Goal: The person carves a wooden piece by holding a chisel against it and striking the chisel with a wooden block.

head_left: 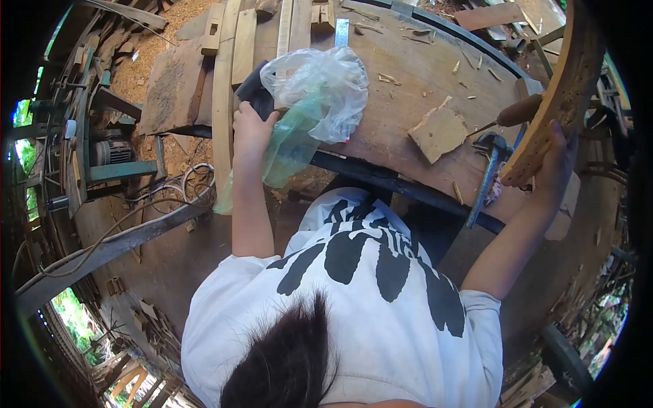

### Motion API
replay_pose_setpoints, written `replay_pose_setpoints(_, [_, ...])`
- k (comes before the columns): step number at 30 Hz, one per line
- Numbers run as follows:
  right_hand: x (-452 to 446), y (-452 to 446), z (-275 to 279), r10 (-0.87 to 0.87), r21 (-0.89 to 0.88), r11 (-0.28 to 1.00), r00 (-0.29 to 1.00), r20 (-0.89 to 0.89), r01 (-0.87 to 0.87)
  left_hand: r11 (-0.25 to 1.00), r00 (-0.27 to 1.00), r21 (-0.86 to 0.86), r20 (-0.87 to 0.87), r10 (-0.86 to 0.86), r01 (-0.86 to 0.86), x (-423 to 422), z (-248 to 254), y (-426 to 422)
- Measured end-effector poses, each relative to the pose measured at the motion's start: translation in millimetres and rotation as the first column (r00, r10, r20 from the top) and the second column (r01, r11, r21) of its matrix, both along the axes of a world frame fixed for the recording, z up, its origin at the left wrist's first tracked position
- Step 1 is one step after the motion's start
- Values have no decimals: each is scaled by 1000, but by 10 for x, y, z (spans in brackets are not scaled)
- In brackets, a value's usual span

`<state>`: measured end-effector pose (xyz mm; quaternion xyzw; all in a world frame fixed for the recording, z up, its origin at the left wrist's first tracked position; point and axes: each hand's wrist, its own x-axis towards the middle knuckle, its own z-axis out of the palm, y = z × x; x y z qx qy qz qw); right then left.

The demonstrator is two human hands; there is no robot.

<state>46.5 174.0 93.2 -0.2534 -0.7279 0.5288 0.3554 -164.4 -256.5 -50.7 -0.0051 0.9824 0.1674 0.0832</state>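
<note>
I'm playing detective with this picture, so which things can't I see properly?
In the head view:
- Dark grey, tube-like object: its whole shape; the left hand and crumpled, see-through white-and-green plastic cover parts.
- The plastic: whether anything is inside; its cloudy folds hide that.
- Long, curved brown wooden piece: its top end; the picture's top edge cuts it off.
- Right hand: some fingers; the wooden piece hides them.

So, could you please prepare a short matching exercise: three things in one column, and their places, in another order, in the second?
1. curved brown wooden piece
2. dark grey, tube-shaped object
3. flat, pale, irregular wooden slab

A. at the left hand
B. on the brown wooden tabletop, away from both hands
C. held in the right hand

Right pairs: 1-C; 2-A; 3-B
</note>
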Motion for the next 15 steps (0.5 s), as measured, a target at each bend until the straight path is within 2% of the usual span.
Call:
replay_pose_setpoints(2, [-11, -2, 13, -9, 7, 1000, 1000, 8, 9, 1000, 1000, 3, 7, 6, -6, 19, 44, -37])
replay_pose_setpoints(4, [-2, 16, 28, 36, 42, 998, 999, 30, -37, 969, 982, 186, 129, 141, -163, 26, 357, 21])
replay_pose_setpoints(5, [4, 18, 29, 28, 49, 998, 999, 33, -30, 969, 982, 191, 133, 133, -157, 74, 501, 79])
replay_pose_setpoints(7, [11, 10, 19, 21, 46, 999, 999, 24, -22, 970, 974, 234, -193, 114, -67, 200, 773, 229])
replay_pose_setpoints(8, [21, 30, 8, 23, 50, 998, 999, 27, -24, 969, 975, 238, -190, 117, -69, 212, 875, 335])
replay_pose_setpoints(10, [30, 71, -14, 71, -1, 997, 997, -7, -71, 882, 992, 464, 44, -117, 83, 229, 998, 592])
replay_pose_setpoints(12, [21, 49, -15, 60, -7, 998, 998, -17, -60, 978, 979, 51, -11, -204, 205, 294, 670, 847])
replay_pose_setpoints(13, [24, 35, -8, 43, -14, 999, 999, -25, -43, 976, 977, 46, 21, -214, 213, 325, 440, 898])
replay_pose_setpoints(14, [23, 7, 14, 40, -13, 999, 999, -29, -41, 975, 976, 46, 16, -217, 216, 363, 451, 966])
replay_pose_setpoints(15, [28, -34, 42, 51, 0, 999, 998, -22, -51, 986, 986, -24, 38, -164, 165, 435, 466, 1020])
